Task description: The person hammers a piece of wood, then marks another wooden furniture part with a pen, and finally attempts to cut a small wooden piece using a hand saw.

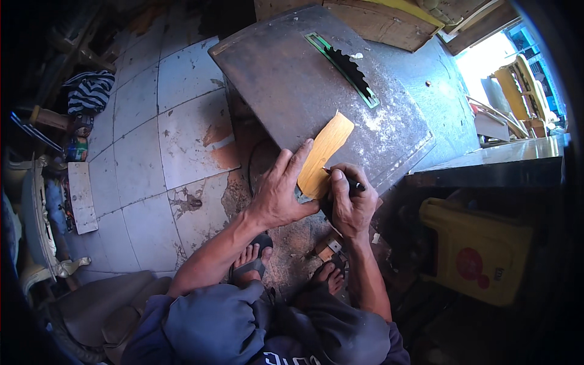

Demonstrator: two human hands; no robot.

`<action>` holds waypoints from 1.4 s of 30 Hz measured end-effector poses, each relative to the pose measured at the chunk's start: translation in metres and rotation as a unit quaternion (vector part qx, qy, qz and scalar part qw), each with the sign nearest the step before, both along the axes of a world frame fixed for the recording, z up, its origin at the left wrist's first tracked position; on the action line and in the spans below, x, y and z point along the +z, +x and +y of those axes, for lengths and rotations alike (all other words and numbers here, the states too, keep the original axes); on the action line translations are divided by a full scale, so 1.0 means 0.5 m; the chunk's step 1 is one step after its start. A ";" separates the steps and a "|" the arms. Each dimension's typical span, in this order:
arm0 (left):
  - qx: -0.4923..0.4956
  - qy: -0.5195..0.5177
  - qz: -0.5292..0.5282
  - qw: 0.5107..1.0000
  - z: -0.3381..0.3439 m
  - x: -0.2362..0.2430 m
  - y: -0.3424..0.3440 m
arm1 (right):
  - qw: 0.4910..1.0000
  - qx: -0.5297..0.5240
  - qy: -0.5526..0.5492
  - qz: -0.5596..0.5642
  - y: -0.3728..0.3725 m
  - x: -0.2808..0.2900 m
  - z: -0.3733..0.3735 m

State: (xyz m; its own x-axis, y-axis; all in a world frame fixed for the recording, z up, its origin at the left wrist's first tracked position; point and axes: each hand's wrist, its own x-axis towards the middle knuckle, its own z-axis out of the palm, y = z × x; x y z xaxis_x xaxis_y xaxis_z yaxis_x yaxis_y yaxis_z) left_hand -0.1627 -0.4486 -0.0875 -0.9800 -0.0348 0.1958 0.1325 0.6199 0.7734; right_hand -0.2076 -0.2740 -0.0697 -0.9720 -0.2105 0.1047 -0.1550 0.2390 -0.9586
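A curved piece of light wood (328, 149) lies at the near edge of the dark saw table (274, 79). My left hand (280, 188) rests along its left side, with the fingers stretched out and the thumb at its lower end. In my right hand (351, 204) is a black pen (356, 183), its tip touching the wood's face near the right edge. Beyond the wood, the toothed saw blade (350, 68) stands up through a green-edged slot in the table. Whether the blade turns, I cannot tell.
White sawdust (386, 125) is scattered right of the blade. A yellow plastic container (468, 249) stands low at the right, under a dark-edged bench (486, 173). Worn floor tiles (140, 176) stretch to the left, where a wooden board (82, 198) lies. Carved furniture parts (526, 91) stand far right.
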 end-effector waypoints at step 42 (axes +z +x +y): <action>-0.003 0.010 0.010 1.000 -0.001 0.002 0.001 | 0.995 0.009 0.054 0.081 0.005 0.003 -0.008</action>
